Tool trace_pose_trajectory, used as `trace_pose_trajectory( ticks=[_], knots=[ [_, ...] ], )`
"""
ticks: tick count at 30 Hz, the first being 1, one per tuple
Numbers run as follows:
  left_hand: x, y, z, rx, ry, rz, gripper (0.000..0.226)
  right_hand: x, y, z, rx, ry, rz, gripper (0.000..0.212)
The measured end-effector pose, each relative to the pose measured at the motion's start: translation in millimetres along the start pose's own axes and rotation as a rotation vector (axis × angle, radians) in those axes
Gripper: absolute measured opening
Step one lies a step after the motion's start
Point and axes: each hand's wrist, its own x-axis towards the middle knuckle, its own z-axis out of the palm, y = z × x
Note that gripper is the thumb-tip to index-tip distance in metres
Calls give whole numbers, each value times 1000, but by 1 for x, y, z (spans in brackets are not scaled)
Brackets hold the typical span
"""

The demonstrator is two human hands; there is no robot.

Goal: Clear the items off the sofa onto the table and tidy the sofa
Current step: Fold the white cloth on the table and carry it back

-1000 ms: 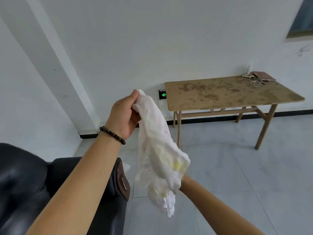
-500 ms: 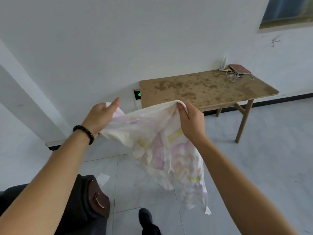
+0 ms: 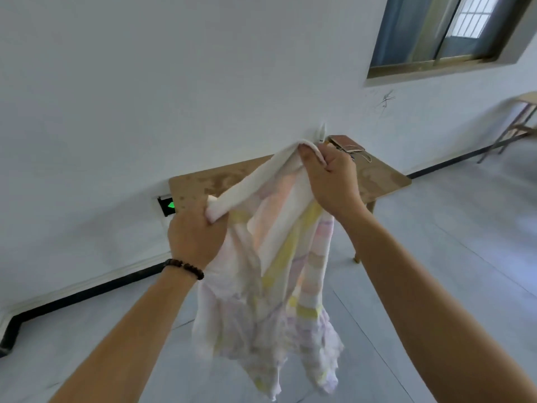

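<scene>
1. The pastel-striped cloth (image 3: pixel 276 271) hangs in the air in front of the wooden counter (image 3: pixel 383 178) and hides much of its top. A green-lit sign (image 3: pixel 167 205) sits low on the wall, just beside the counter's left end.
2. The left hand (image 3: pixel 197 228), with a bead bracelet (image 3: pixel 184 267) at the wrist, grips one end of the cloth's rolled top edge. The right hand (image 3: pixel 334 181) pinches the other end, higher up.
3. A flat brown item (image 3: pixel 345 141) (wallet or notebook, hard to tell) lies at the counter's far edge by the wall.
4. The room has white walls, a black baseboard (image 3: pixel 87 292), a grey tiled floor (image 3: pixel 450 257) and a window (image 3: pixel 447 30) at the upper right.
</scene>
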Motion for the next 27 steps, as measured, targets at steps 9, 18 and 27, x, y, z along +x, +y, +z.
trace_pose_trajectory(
  ticks=[9,18,27],
  knots=[
    [122,-14,52,221,-135,332,48,65,47,0,-12,85,104,52],
    [106,50,167,-348,-755,50,46,125,73,-7,129,-294,146,65],
    [162,95,219,-406,-373,27,17,180,188,-76,-165,-620,210,33]
  ],
)
